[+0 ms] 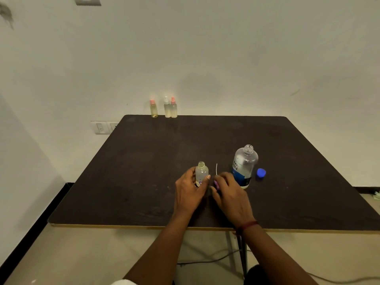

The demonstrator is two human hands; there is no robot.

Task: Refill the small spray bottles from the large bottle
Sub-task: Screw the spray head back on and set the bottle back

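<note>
Looked down from head height at a dark tabletop (144,171). Gripped the small spray bottle (202,171) upright in the left hand (190,190), fingers and thumb curled round its lower body, its neck bare and open above them. Pinched a purple spray head (216,183) in the right hand (230,192), fingers curled close over it, with its thin white dip tube (216,169) poking up and away past the fingertips. Saw little of the head itself under the fingers. Held both hands close side by side, the tube just right of the open neck and not in it. Had the large bottle (244,163) standing just beyond and to the right of the right hand, mouth open, long axis vertical, much nearer that hand than the left. Could not tell whether bottle and knuckles touched. Noted its blue cap (261,173) lying on the tabletop just past the bottle, farther right again. Could not tell how full the small bottle was. Judged the pour to turn on that short rightward reach: would first need the right hand freed of the spray head, then wrapped round the large bottle and tipped leftward over the narrow neck, a small target and easy to overshoot. Saw three capped spray bottles (167,109) well beyond both hands, at the far edge against the wall.
</note>
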